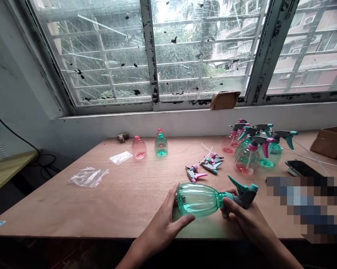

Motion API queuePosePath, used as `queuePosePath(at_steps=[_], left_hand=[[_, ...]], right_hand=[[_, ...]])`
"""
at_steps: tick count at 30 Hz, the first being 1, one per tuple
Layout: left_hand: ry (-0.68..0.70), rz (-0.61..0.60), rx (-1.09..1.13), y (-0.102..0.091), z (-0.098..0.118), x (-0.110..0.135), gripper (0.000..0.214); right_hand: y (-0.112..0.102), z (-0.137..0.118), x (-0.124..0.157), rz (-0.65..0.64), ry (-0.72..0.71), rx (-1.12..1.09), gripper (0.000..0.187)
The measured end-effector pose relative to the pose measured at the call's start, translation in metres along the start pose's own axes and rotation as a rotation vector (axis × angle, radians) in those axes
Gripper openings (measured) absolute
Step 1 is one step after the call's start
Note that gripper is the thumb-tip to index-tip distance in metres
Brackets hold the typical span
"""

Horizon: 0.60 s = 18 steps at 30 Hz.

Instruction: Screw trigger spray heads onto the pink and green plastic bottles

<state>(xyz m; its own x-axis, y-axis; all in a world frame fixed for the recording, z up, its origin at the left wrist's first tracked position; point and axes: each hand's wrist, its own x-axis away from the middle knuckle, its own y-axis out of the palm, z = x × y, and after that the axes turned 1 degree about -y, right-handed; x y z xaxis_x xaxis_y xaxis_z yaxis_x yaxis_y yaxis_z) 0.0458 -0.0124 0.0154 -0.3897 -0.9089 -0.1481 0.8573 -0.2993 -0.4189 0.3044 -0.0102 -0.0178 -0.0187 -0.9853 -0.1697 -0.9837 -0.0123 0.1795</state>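
A green see-through spray bottle [197, 200] lies sideways in the air above the table's front edge, its base to the left. My left hand [171, 216] cups the base end, thumb below and fingers behind. My right hand [238, 211] grips the neck, where a black and teal trigger head [246, 194] sits on the bottle. Part of the right fingers is hidden behind the neck. Just beyond the bottle lie loose trigger heads [194, 173], pink, teal and black, with thin white tubes.
Bottles without heads, one pink [139, 148] and one green [161, 145], stand at the back. Several spray bottles with heads [246, 160] stand at right, near a phone [306, 169] and a brown box [330, 142]. Plastic bags [90, 177] lie left on the wooden table [106, 209].
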Motion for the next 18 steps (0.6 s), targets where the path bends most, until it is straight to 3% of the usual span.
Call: queuePosePath(at_steps=[18], left_hand=[[0.010,-0.032,-0.070,-0.0021,0.0020,-0.0039,0.078]], right_hand=[[0.0037,-0.0031,-0.0001,0.008,0.007,-0.064,0.026]])
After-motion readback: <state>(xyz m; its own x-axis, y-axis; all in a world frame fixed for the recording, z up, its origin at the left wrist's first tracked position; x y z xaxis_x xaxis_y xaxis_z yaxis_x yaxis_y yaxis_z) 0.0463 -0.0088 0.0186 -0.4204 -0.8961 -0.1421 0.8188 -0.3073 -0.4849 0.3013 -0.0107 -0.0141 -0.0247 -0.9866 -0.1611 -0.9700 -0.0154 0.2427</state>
